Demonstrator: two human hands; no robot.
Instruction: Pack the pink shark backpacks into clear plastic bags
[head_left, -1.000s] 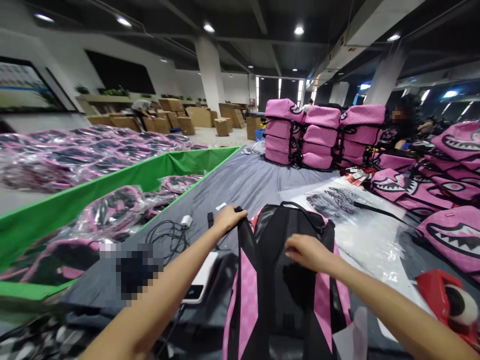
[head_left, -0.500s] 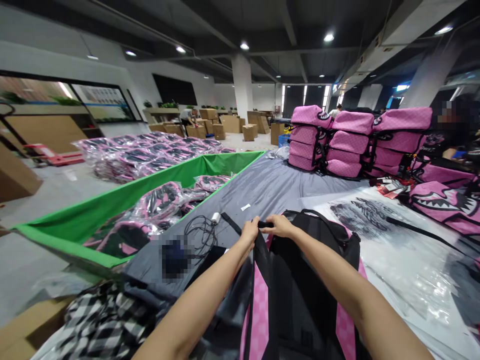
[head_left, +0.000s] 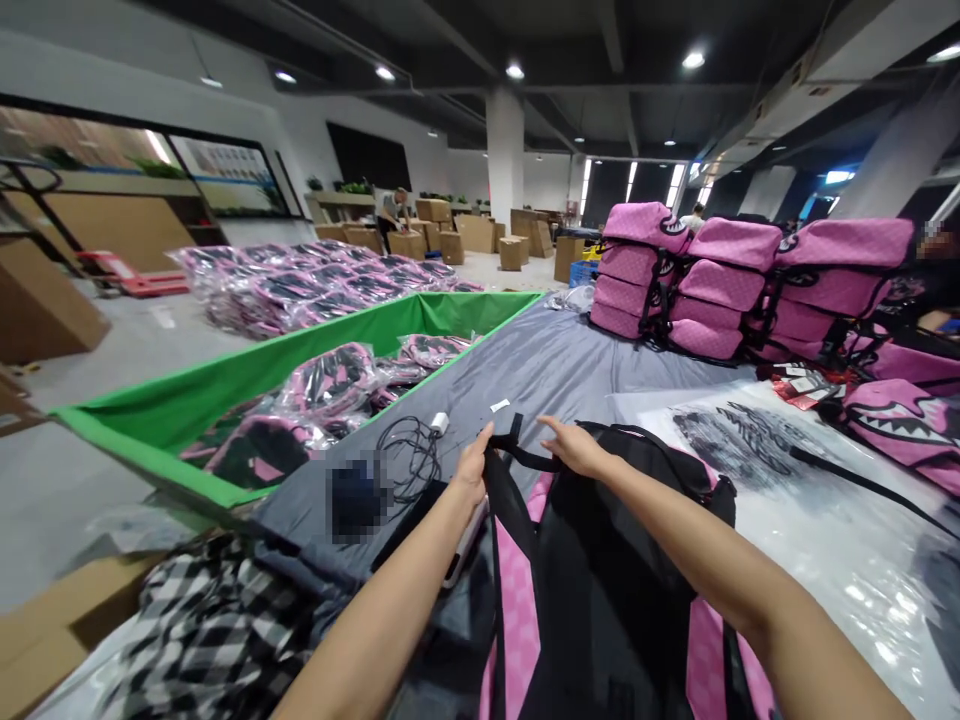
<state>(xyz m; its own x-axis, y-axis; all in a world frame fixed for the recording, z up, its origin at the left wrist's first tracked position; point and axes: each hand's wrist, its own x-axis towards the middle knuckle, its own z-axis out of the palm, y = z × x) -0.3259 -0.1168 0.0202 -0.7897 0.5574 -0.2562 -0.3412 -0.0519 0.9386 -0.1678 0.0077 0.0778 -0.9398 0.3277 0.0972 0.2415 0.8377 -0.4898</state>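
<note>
Backpack point(head_left: 600, 600), black with pink side panels, lies back-side up at the near edge of the grey-covered table point(head_left: 540, 350), centre to near right; its lower end runs out of the frame, and the right forearm cuts across its upper right side; we have the left hand point(head_left: 472, 465) clamped on the top of the left shoulder strap point(head_left: 517, 510), knuckles hiding exactly how it grips; over at the right hand point(head_left: 577, 447), thumb and index finger stand apart, black webbing point(head_left: 525, 457) running in beneath, and whether the folded fingers pinch it I cannot tell; the two hands are near each other, not touching.

A pixelated patch point(head_left: 356, 500) masks something on the left; a pale device point(head_left: 461, 545) is half hidden behind the left wrist; now for writing: black looping script point(head_left: 750, 435) on the clear plastic sheet point(head_left: 847, 540) to the right, too smeared to read; the red tags point(head_left: 806, 385) beyond carry print too small to make out, likewise the white slip point(head_left: 499, 405).

Textures next: a faint checker on the pink panels; smooth, soft black on the back; jagged white teeth on the pink bag point(head_left: 900, 412) far right; glossy, crinkled film around the packed bags point(head_left: 330, 378) inside the green fabric bin point(head_left: 247, 380), left.
</note>
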